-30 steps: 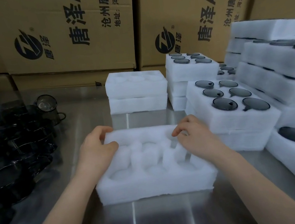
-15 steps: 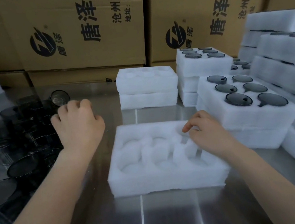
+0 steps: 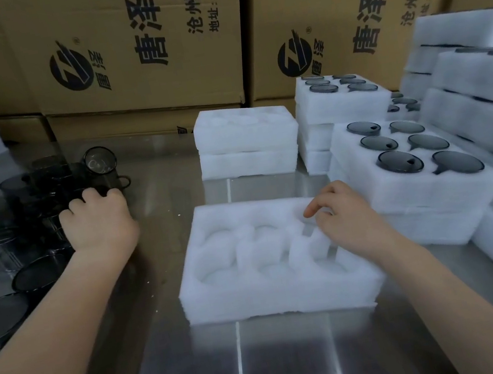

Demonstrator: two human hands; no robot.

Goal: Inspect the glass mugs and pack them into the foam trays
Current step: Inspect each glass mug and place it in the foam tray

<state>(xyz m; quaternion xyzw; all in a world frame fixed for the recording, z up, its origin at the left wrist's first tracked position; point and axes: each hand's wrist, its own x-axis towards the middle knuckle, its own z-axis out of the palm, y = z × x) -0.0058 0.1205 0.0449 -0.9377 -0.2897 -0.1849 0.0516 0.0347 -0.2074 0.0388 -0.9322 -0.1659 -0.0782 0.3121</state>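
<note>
The glass mugs (image 3: 32,222) sit bunched by the left edge of the counter (image 3: 268,362). Our left hand (image 3: 98,224) is down among them, fingers (image 3: 87,197) curled; we cannot tell if it has hold of one. The foam tray (image 3: 276,293) in the middle has no mugs yet, and our right hand (image 3: 345,222) rests loosely on it. Filled trays (image 3: 418,190) by the right edge are done.

A shiny steel table (image 3: 268,362) fills the front, with light shining off it. Big brown cardboard boxes (image 3: 146,24) with black letters stand along its far edge.
</note>
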